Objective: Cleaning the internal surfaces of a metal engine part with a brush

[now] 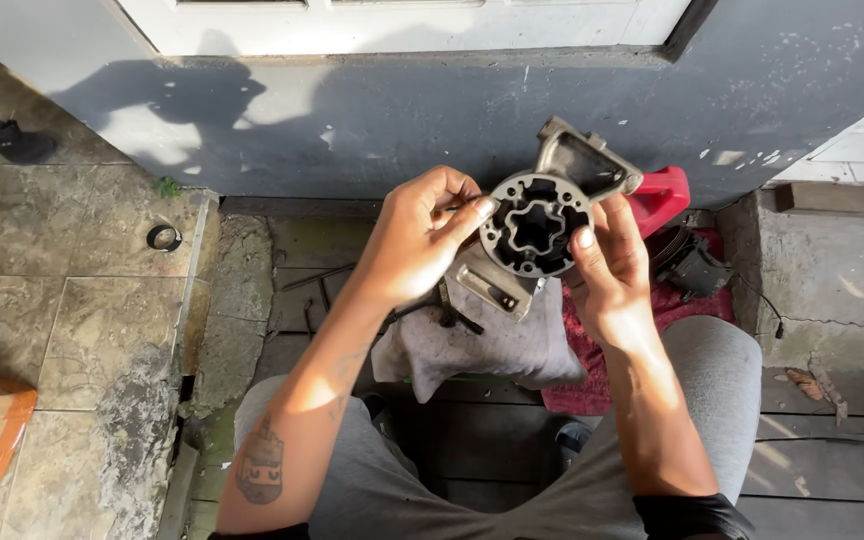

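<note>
— Hands first: what are they doing?

— Both are up in front of the person, far from the knees. The left hand point(414, 240) is curled round the left edge of a grey metal housing point(542, 215), fingers bent and thumb pressed on its round face. The right hand point(607, 262) grips the right edge, thumb laid on the rim, fingers wrapped behind it.

— And the housing itself?

— Held in the air between the two hands, its round face turned toward the person. That face has a star-shaped hole in the middle and slots around it. A boxy flange sticks out at the far right corner.

— What lies under it?

— A grey rag point(487, 345) spread over the boards, with a red cloth point(672, 305) to its right. A flat metal bracket point(492, 285) seems to rest on the rag, though the housing hides part of it, so I can't be sure.

— Anything further back?

— A red container point(664, 195) against the grey wall point(402, 120), a dark part point(692, 262) just beside it, and a small ring point(163, 237) out on the stone tiles at the left.
</note>
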